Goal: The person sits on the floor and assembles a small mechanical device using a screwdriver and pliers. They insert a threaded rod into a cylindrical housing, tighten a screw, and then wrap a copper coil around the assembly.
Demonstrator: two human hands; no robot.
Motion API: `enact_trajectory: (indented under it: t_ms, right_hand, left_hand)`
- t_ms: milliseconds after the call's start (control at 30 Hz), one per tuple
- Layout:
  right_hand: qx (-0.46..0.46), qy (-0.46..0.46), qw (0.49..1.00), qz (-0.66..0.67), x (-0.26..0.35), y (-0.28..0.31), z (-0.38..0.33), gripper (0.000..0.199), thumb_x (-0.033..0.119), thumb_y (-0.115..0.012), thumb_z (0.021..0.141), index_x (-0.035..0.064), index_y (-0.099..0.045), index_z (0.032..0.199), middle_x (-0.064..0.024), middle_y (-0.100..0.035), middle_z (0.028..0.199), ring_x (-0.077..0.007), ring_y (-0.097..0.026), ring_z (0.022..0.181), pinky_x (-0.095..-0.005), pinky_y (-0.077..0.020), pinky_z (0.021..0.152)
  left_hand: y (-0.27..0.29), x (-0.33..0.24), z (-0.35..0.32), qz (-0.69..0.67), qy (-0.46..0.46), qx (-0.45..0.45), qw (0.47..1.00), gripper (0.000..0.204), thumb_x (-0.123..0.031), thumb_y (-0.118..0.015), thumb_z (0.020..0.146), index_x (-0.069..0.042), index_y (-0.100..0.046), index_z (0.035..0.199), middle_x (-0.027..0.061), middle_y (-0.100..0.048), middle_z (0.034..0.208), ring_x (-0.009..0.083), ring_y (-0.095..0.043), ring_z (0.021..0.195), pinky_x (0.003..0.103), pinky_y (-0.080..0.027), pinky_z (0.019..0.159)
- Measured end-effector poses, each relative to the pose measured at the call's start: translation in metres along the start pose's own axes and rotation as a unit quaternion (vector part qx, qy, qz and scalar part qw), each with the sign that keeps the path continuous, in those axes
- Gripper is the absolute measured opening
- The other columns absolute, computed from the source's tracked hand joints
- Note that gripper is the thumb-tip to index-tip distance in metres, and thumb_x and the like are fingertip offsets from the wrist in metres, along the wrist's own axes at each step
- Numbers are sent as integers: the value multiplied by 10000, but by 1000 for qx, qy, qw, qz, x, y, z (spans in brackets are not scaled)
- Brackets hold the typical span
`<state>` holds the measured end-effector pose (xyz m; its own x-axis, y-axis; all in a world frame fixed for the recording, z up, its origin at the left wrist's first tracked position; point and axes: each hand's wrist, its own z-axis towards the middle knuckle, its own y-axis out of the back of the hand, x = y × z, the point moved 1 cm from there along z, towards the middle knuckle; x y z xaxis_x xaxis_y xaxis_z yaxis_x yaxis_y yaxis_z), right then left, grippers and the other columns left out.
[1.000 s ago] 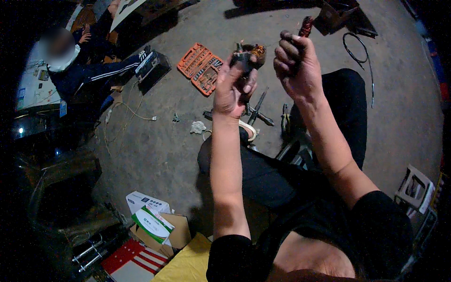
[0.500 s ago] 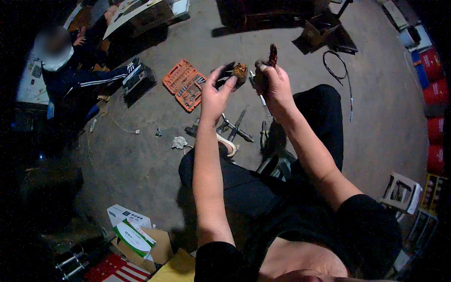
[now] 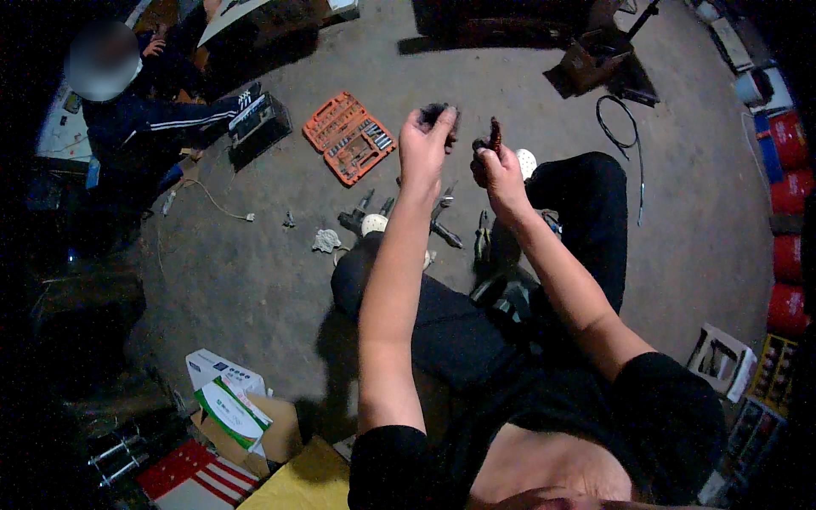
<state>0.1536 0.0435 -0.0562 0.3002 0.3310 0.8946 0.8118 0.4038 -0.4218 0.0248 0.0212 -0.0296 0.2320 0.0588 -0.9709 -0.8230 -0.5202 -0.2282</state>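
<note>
I had both hands raised over the concrete floor (image 3: 255, 297), side by side and apart, nearer its far edge than its near one. The fingers of my left hand (image 3: 420, 149) were curled around a dark piece (image 3: 442, 117), with the thumb across it; they covered so much that I could not make out its shape over the feed. My right hand (image 3: 503, 174) was clenched, its blackened fingers wrapped around a reddish-brown stick-like piece (image 3: 495, 134) that stood upright out of the top of the fist. Below the hands, toward the middle of the floor, I saw pliers (image 3: 483, 238) lying just beside my bent leg, and a dark-handled tool (image 3: 445, 234) near them. An open orange tool case (image 3: 350, 138) lay to the left of my left hand, and a crumpled whitish cloth (image 3: 325, 241) lay nearer me. Toward the floor's left edge, another person (image 3: 127, 136) sat with a leg stretched to a dark box (image 3: 259, 132). On the right a black cable (image 3: 633, 144) lay partly looped, and red containers (image 3: 789, 187) lined the floor's right edge. At the near left corner I had a cardboard box (image 3: 280, 433) with a green-and-white packet (image 3: 234, 414) on it, beside a yellow sheet (image 3: 306, 483).
</note>
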Motion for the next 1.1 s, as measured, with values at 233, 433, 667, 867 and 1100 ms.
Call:
enact_trajectory:
  t_ms: [233,433,667,867,1100]
  right_hand:
    - [17,-29,997,-65,-23,0,-12,119,151,-484,848,36,-482,819,33,-434,669,-65,-383,578,-233,-322,505]
    - [40,-11,994,-104,-38,1,-20,119,130,-494,829,14,-501,854,25,-456,715,-72,-400,647,-237,-364,581]
    - [46,25,983,-176,-39,9,-23,104,125,-483,842,24,-467,864,36,-423,683,-63,-382,607,-227,-333,537]
    - [16,-32,977,-212,-60,29,-26,180,136,-510,813,-18,-494,904,-5,-461,729,-92,-411,673,-261,-380,609]
    - [16,15,957,-289,-78,38,-29,209,169,-524,811,-31,-486,857,-34,-459,677,-108,-419,644,-286,-388,592]
  left_hand:
    - [11,-8,-1,161,183,123,962,315,-328,-576,855,-18,-614,889,18,-581,706,55,-489,567,199,-371,492]
    - [7,-25,-8,33,119,119,985,208,-217,-666,805,-42,-627,910,-38,-547,673,34,-437,516,175,-315,445]
    - [10,-34,-8,-112,32,62,991,160,-196,-627,835,-59,-645,916,17,-643,780,62,-508,534,182,-342,435]
    - [9,-46,-8,-102,-27,42,994,214,-221,-617,843,-37,-639,951,58,-646,771,67,-503,516,189,-369,443]
    - [14,-43,-13,-96,-61,31,993,221,-227,-580,870,-28,-625,956,48,-623,733,63,-483,511,194,-369,452]
